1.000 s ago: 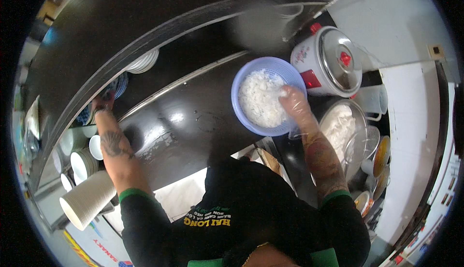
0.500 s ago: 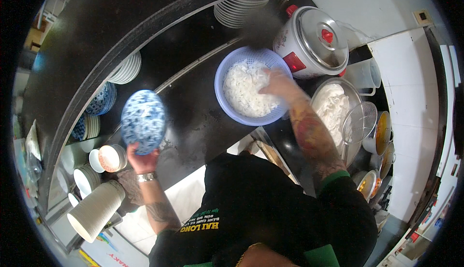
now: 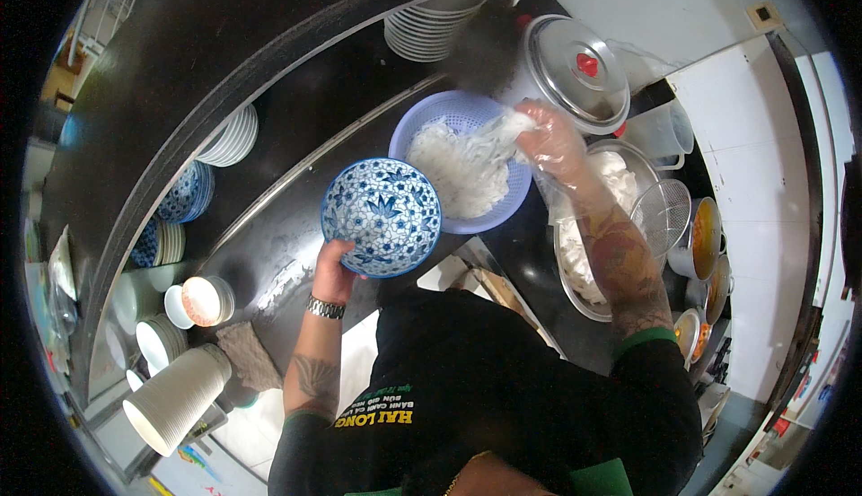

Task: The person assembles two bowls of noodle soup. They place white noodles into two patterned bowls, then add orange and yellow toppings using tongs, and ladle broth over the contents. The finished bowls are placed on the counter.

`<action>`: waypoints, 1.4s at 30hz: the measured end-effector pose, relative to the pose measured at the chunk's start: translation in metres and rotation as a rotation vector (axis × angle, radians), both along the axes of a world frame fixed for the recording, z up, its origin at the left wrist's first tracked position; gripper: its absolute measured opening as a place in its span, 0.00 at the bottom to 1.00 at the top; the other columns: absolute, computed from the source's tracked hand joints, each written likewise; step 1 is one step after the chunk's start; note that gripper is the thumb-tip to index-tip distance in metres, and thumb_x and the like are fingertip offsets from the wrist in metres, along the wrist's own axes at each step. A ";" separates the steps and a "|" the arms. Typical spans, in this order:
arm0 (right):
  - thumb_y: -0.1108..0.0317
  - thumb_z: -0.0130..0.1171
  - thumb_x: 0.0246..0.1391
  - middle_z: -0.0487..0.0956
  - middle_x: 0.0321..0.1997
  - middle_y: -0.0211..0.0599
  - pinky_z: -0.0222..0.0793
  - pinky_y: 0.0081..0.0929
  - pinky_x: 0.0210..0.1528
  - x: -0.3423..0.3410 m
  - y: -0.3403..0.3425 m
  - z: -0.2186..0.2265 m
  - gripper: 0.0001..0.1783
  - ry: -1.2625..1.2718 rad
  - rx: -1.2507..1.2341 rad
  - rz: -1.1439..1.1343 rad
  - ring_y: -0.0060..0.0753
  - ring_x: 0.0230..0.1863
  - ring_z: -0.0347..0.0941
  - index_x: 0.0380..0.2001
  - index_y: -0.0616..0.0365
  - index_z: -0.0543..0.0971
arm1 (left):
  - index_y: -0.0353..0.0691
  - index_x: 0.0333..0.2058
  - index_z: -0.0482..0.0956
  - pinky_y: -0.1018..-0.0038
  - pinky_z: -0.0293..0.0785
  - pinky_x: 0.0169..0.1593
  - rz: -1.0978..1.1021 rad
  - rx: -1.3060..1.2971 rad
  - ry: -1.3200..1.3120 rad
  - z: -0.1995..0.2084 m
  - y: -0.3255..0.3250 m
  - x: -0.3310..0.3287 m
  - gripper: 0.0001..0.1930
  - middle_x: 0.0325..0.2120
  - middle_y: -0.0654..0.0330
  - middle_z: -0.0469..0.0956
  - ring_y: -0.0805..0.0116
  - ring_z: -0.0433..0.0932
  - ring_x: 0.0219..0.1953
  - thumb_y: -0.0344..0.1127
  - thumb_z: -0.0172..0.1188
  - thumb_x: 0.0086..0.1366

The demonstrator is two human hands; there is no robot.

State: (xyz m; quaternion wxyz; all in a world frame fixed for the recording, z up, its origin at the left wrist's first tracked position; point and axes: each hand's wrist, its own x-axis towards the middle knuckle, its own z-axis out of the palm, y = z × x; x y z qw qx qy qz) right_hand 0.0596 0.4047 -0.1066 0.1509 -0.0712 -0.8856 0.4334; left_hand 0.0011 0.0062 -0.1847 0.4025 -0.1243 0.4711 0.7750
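Note:
A blue-and-white patterned bowl is held by its near rim in my left hand, its inside facing up with nothing in it. Just to its right stands a lavender plastic colander with white rice noodles inside. My right hand, in a clear plastic glove, is closed on a clump of noodles at the colander's right side. Strands stretch from its fingers down to the heap. The bowl's right edge overlaps the colander's rim in view.
Right of the colander are a large lidded pot, a metal basin of white noodles, a wire strainer and a clear jug. Stacked paper cups, bowls and a brown cloth lie at the left.
My left hand has brought the bowl rightward, beside the colander, and tipped its inside into view. My right hand has lifted a clump of noodles up from the heap.

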 end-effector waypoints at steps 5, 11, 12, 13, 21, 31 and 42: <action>0.77 0.53 0.50 0.79 0.36 0.33 0.70 0.19 0.41 -0.005 -0.024 0.098 0.18 -0.053 0.016 -0.136 0.19 0.36 0.74 0.47 0.65 0.76 | 0.35 0.50 0.69 0.76 0.72 0.19 -0.035 0.001 0.012 0.007 0.012 0.000 0.24 0.36 0.57 0.80 0.68 0.80 0.29 0.39 0.56 0.55; 0.79 0.54 0.49 0.81 0.39 0.35 0.72 0.21 0.42 -0.014 -0.049 0.175 0.20 0.199 -0.228 -0.115 0.21 0.39 0.76 0.48 0.61 0.76 | 0.40 0.47 0.72 0.74 0.70 0.20 -0.132 -0.021 0.078 0.008 0.012 -0.002 0.23 0.35 0.59 0.80 0.66 0.79 0.30 0.44 0.56 0.53; 0.78 0.55 0.49 0.81 0.40 0.36 0.72 0.22 0.43 -0.016 -0.054 0.187 0.20 0.245 -0.147 -0.093 0.22 0.39 0.76 0.49 0.61 0.75 | 0.39 0.47 0.70 0.75 0.70 0.19 -0.110 -0.048 0.048 0.007 0.012 -0.002 0.23 0.34 0.59 0.79 0.67 0.79 0.28 0.43 0.56 0.54; 0.78 0.56 0.49 0.81 0.40 0.36 0.73 0.22 0.43 -0.017 -0.056 0.202 0.21 0.277 -0.025 -0.134 0.24 0.40 0.77 0.50 0.61 0.75 | 0.39 0.48 0.69 0.76 0.69 0.18 -0.104 -0.041 0.034 0.006 0.014 -0.002 0.23 0.33 0.58 0.79 0.68 0.78 0.27 0.41 0.56 0.54; 0.65 0.50 0.63 0.79 0.42 0.39 0.75 0.20 0.45 -0.008 -0.105 0.295 0.16 0.658 -0.351 0.316 0.27 0.40 0.78 0.49 0.66 0.73 | 0.40 0.41 0.71 0.73 0.68 0.20 -0.180 -0.216 0.077 0.003 0.034 -0.002 0.17 0.27 0.58 0.77 0.67 0.73 0.21 0.43 0.56 0.55; 0.70 0.54 0.55 0.79 0.43 0.40 0.72 0.22 0.46 -0.001 -0.160 0.282 0.18 0.286 0.299 0.177 0.27 0.41 0.77 0.48 0.64 0.75 | 0.40 0.47 0.67 0.72 0.70 0.21 -0.112 0.023 0.175 0.034 0.048 0.004 0.19 0.32 0.58 0.77 0.66 0.76 0.24 0.37 0.54 0.56; 0.62 0.65 0.43 0.77 0.47 0.49 0.70 0.38 0.53 0.004 -0.142 0.144 0.21 -0.056 0.517 0.331 0.50 0.52 0.73 0.43 0.56 0.78 | 0.33 0.42 0.75 0.72 0.74 0.23 -0.089 0.214 0.066 0.071 0.041 0.016 0.17 0.30 0.56 0.80 0.66 0.79 0.25 0.37 0.52 0.56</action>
